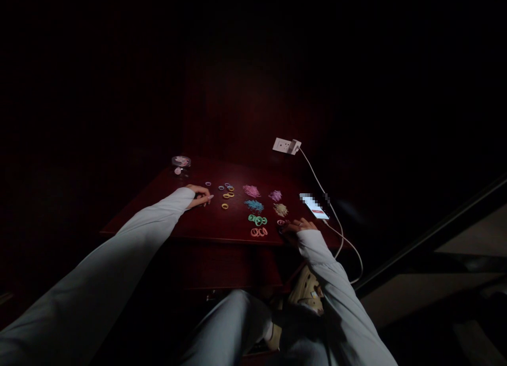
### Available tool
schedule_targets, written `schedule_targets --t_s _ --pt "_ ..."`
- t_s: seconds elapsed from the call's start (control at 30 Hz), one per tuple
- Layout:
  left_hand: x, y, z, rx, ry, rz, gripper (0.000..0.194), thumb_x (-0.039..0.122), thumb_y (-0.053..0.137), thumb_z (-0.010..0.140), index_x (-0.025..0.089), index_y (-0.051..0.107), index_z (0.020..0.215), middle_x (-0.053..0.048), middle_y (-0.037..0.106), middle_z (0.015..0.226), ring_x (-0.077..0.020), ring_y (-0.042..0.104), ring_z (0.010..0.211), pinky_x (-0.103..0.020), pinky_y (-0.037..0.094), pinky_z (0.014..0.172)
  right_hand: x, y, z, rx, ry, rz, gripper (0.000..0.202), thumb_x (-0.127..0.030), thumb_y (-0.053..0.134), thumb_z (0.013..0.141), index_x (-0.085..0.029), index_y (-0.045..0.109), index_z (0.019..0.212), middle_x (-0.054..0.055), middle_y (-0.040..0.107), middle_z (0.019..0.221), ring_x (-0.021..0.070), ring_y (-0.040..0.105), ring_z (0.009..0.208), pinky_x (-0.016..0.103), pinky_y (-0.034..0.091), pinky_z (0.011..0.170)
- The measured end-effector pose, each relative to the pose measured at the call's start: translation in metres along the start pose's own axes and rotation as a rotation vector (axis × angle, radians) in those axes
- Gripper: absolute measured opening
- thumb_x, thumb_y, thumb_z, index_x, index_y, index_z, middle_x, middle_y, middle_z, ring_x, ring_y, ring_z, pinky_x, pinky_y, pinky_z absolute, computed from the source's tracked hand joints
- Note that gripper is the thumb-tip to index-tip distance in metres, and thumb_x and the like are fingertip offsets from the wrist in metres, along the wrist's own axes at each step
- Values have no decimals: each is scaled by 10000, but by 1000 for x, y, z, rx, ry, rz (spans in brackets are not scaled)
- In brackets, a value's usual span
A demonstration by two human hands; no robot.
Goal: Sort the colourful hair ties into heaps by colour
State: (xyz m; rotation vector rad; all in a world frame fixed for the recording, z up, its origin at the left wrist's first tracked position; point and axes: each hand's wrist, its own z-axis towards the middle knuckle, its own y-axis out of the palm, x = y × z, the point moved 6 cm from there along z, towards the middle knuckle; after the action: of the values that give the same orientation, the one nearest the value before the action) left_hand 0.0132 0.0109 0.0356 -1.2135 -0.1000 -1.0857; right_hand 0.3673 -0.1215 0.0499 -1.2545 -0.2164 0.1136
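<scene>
On the left part of a dark red table (pixel 190 226), my left hand (pixel 199 195) rests with its fingers bent and close together; what they hold, if anything, is hidden. Beside it lie small coloured hair ties, among them a purple one (pixel 208 184) and a yellow one (pixel 225 206). Near the front edge, the fingertips of my right hand (pixel 297 226) are gathered in shadow at a pink hair tie (pixel 281 222). Left of that hand are orange hair ties (pixel 259 232) and green hair ties (pixel 257 220).
Piles of pink bands (pixel 251 190), blue bands (pixel 254 205), purple bands (pixel 275 195) and pale yellow bands (pixel 281 209) lie mid-table. A lit phone (pixel 315 206) charges on a white cable (pixel 335 213) from a wall socket (pixel 285 146). A clear round container (pixel 181 160) stands back left.
</scene>
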Motion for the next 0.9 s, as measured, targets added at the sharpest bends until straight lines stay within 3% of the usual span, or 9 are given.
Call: schedule_targets --t_s 0.2,0.33,0.63,0.77,0.9 --pt "-3 1 1 0 -1 -3 365 472 550 886 192 735 741 1 689 628 -96 503 549 -193 377 596 1 1 2 -48 -54 6 198 -260 624 874 -297 781 989 54 701 899 202 574 884 298 368 758" --pt "-3 2 1 -8 4 -7 367 464 543 888 189 732 734 -5 692 631 -94 493 541 -193 374 593 2 1 3 -77 -42 11 223 -227 614 854 -286 774 998 55 715 979 216 583 939 302 365 765" --pt "-4 0 0 9 -10 26 389 494 525 902 198 728 752 15 683 628 -95 517 556 -190 365 594 0 -12 -2 37 31 -54 256 -252 546 894 -285 752 1044 74 703 1063 241 587 1005 333 381 811" --pt "-9 -7 1 116 -45 130 341 476 559 885 203 738 786 5 654 664 -117 531 616 -217 364 634 -6 -15 0 44 15 -20 277 -260 522 906 -277 743 1072 77 703 1041 243 579 1000 335 385 811" --pt "-13 -17 15 254 -108 260 186 358 626 830 208 736 825 -10 679 771 -151 547 719 -252 365 702 -20 -19 0 98 -35 3 283 -261 496 927 -288 737 1073 68 708 1051 236 577 996 339 383 816"
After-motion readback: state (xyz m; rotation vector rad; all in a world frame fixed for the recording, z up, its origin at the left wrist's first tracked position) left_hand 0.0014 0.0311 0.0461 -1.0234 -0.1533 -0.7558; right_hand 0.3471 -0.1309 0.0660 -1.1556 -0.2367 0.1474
